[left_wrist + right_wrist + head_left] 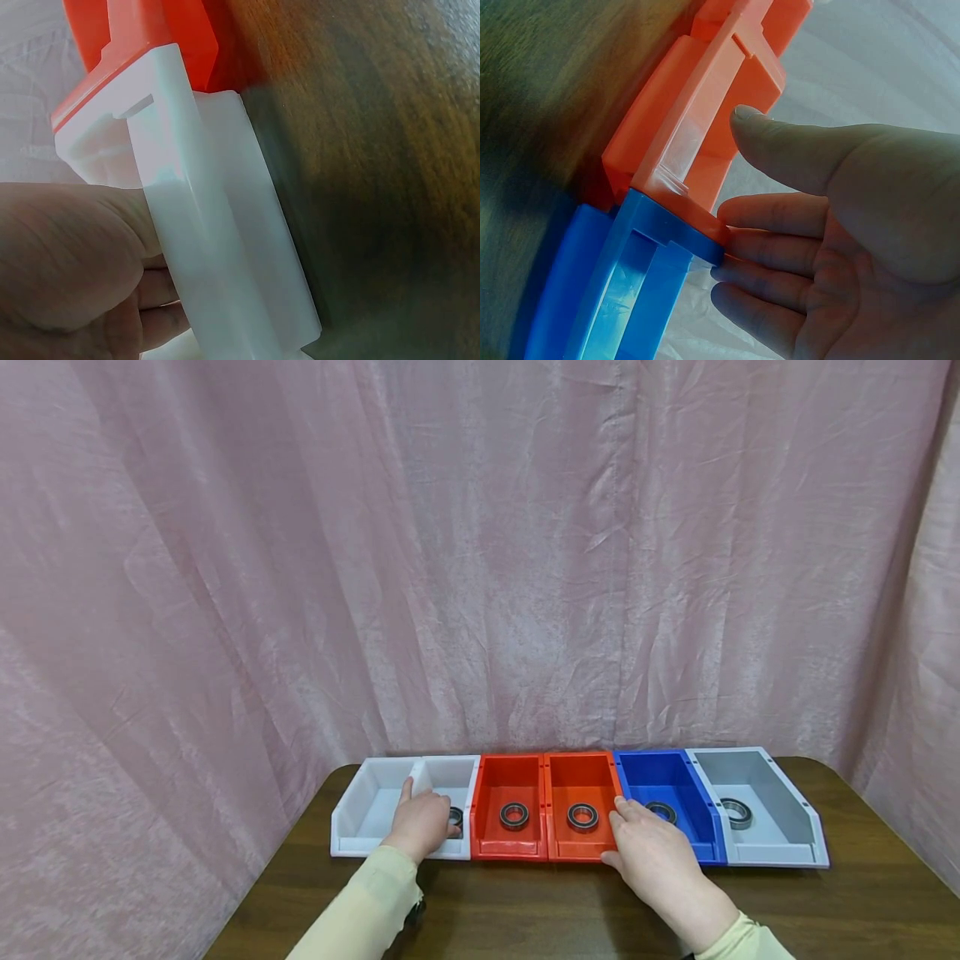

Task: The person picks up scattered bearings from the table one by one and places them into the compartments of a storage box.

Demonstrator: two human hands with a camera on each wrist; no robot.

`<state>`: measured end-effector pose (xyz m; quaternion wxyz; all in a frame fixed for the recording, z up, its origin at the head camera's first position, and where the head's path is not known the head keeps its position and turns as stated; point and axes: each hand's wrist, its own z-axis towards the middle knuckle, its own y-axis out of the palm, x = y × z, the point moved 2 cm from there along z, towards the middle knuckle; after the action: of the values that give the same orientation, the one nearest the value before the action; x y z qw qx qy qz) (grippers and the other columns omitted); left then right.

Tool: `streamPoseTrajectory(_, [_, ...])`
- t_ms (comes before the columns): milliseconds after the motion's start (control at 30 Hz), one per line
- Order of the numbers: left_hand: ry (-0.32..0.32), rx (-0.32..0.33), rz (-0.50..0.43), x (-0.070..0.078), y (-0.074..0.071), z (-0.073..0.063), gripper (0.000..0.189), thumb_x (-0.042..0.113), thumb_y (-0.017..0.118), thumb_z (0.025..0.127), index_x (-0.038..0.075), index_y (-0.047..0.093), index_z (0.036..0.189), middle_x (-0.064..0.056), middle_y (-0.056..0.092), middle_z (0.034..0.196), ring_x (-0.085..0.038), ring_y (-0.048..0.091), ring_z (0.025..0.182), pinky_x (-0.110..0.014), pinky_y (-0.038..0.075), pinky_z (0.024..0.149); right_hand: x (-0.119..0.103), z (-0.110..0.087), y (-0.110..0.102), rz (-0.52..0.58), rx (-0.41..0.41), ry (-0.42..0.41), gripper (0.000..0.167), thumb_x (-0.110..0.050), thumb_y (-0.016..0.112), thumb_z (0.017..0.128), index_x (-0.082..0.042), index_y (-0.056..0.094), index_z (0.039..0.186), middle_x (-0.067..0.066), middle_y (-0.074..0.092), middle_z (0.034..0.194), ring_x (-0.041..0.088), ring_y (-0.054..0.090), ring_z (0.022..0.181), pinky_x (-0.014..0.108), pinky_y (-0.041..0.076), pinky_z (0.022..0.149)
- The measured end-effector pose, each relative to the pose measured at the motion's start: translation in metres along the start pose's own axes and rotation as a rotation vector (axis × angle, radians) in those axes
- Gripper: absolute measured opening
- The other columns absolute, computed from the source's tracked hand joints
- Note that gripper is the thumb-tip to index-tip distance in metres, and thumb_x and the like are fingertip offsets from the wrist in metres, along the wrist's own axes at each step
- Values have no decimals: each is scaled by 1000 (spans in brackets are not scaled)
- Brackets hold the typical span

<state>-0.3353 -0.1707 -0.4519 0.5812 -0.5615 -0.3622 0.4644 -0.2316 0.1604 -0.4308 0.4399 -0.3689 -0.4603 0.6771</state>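
My left hand (422, 820) reaches down into the second white bin (450, 768) from the left, one finger stretched up over the divider. A dark-rimmed ring bearing (456, 816) shows between its thumb and fingers; whether they pinch it I cannot tell. In the left wrist view the bin's front wall (202, 225) hides the fingertips. My right hand (656, 852) holds nothing, its relaxed fingers (772, 214) at the wall where the orange bin (581, 772) meets the blue bin (652, 768). One bearing (582, 817) lies flat in the orange bin, another (662, 812) in the blue one.
A red bin (512, 768) with a bearing (513, 816) stands between the white and orange bins. At the right end a grey bin (772, 810) holds a bearing (737, 813). The row stands on a wooden table (510, 910), before a pink curtain (487, 568).
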Motion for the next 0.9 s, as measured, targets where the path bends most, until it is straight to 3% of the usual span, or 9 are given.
streamPoseTrajectory(467, [-18,-61,9,2,-1,3,28,37,93,89,13,78,89,0,69,76,-25,71,91,-67,20,129,0,1,0,-5,-15,12,56,-33,93,89,7,76,125,27,69,141,46,66,132,57,56,108])
streamPoseTrajectory(900, [-8,-78,30,3,-5,4,28,38,94,88,14,79,84,2,66,69,-23,72,84,-68,22,128,0,0,-1,2,-16,12,57,-31,93,90,7,76,128,27,69,141,46,66,133,57,55,109])
